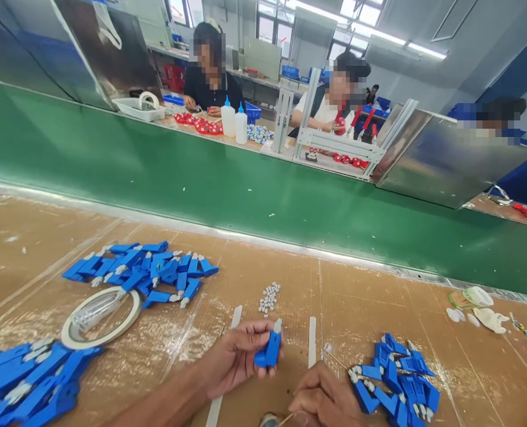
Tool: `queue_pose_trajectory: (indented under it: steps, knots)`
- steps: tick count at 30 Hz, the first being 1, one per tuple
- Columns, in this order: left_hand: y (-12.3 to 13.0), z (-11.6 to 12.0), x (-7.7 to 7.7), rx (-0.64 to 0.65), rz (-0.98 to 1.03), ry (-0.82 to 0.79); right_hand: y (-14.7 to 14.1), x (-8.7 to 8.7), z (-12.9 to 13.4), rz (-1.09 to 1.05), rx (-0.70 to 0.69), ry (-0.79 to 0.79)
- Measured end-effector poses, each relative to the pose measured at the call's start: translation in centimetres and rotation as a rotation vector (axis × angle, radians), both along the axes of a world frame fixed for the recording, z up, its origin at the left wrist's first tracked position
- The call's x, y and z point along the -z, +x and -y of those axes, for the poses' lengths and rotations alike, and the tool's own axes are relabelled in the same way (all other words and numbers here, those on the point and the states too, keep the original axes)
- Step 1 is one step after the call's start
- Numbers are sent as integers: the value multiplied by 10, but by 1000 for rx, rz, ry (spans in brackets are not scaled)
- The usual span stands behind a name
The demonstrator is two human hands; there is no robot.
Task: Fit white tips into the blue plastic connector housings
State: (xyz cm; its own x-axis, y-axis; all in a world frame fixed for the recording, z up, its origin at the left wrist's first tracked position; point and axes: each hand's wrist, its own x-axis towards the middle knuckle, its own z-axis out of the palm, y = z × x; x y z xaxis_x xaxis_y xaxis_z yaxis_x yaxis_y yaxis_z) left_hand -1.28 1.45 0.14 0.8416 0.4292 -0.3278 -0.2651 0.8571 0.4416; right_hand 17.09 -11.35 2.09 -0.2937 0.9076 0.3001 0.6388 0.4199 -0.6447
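My left hand (244,356) is closed around a blue plastic part (269,350) with a light grey tip pointing up. At the bottom, right of it, my right hand (323,394) pinches a thin wooden stick (287,419), whose lower end is at a small round container (269,420) cut off by the frame edge. A small pile of grey pieces (269,298) lies beyond my left hand. More blue parts with grey tips lie in a heap (397,379) right of my right hand.
Blue parts fill a far-left heap (134,264) and a near-left heap (27,379). Between them lies a tape roll (67,332). A tipped cup of sticks (472,297) is at right. Beyond the green belt (201,184), several people sit near red parts and two white bottles (228,118).
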Motion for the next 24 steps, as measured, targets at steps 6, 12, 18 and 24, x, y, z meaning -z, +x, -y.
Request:
queue_pose_trajectory:
  steps: [6, 12, 18, 24]
  knots:
    - [-12, -19, -12, -125, 44, -56, -13, 4, 1, 235, -27, 133]
    - [-23, -41, -16, -405, 48, -120, -4, -22, -53, 231, 127, -50]
    - [-20, -49, -10, -516, -43, -173, -3, -4, -117, 461, 167, -170]
    - [-14, -44, -7, -448, -7, -131, -11, -3, -123, 538, 166, -205]
